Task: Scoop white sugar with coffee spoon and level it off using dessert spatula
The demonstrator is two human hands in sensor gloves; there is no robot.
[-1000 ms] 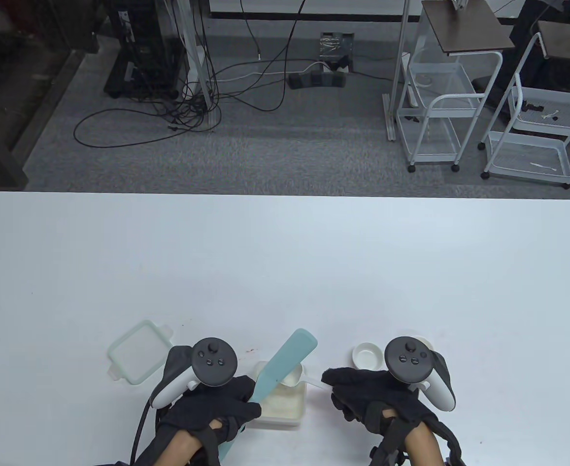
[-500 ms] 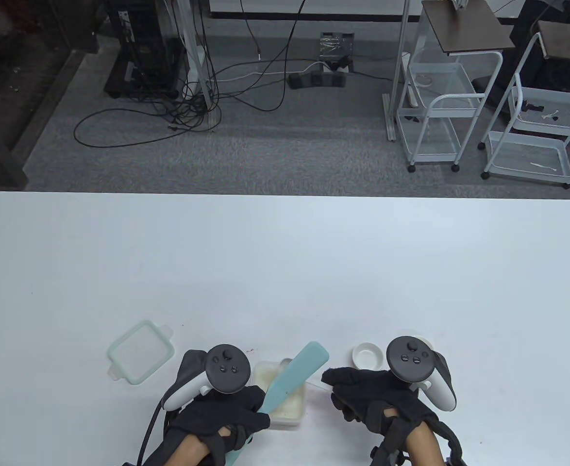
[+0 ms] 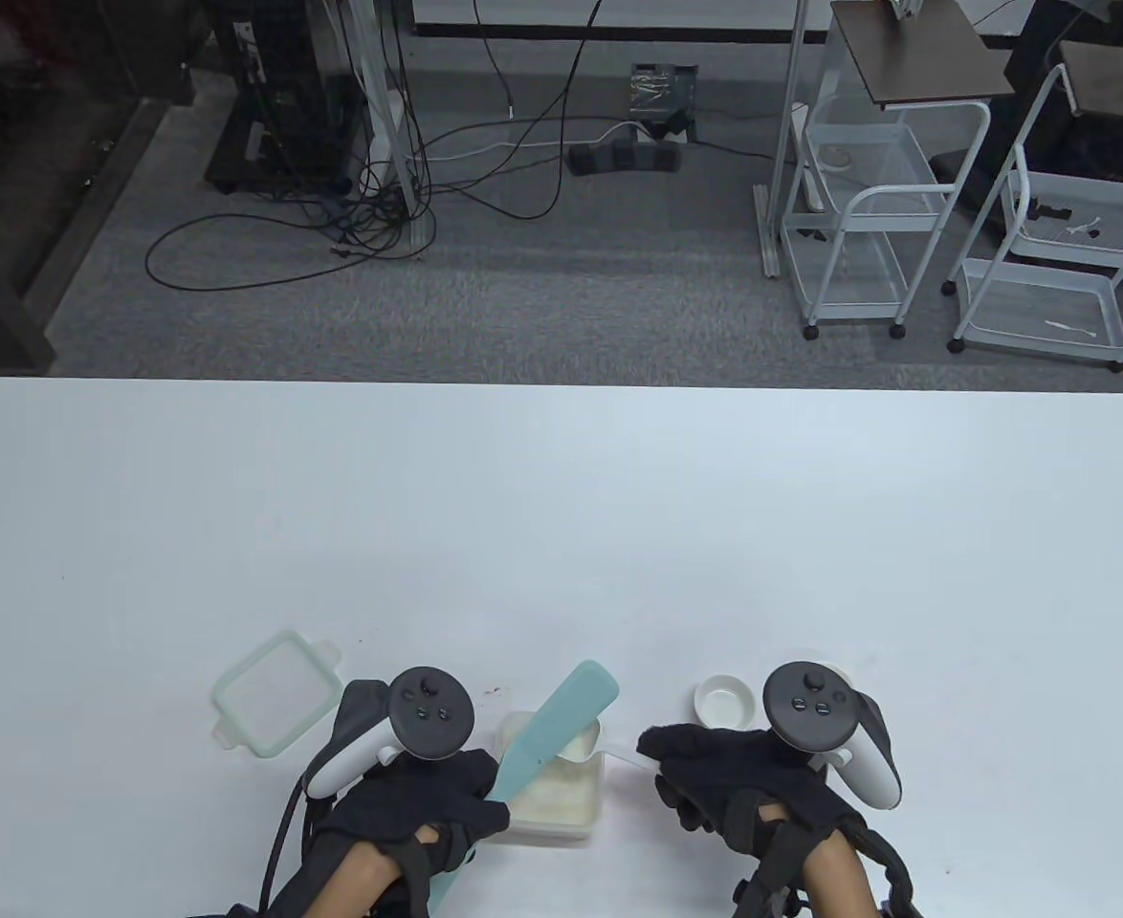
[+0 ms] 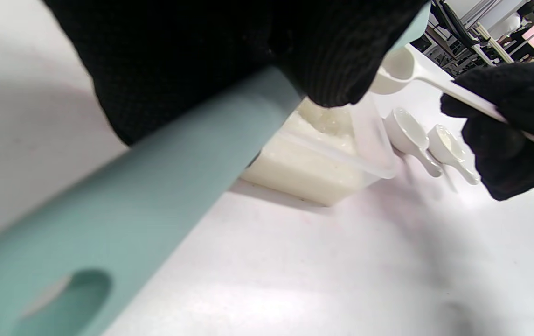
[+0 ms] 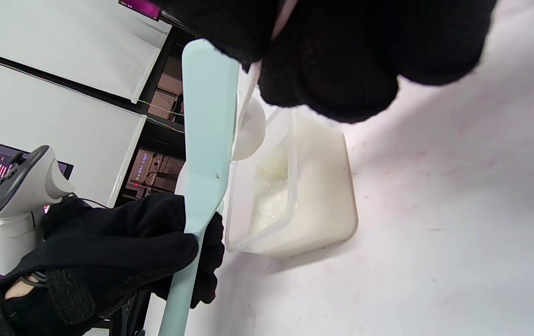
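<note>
over the open sugar container (image 3: pixel 556 789) near the table's front edge: left hand (image 3: pixel 408 813) fingers wrapped round the teal spatula (image 3: pixel 552 732), blade across the white spoon (image 3: pixel 588 744). right hand (image 3: pixel 743 779) pinches the spoon handle. lid (image 3: pixel 275 693) sits left.

Near the table's front edge, a clear square plastic container of white sugar (image 3: pixel 561 794); over it a white plastic coffee spoon (image 3: pixel 588 744), with a pale teal dessert spatula (image 3: pixel 552 732) slanting across its bowl.
</note>
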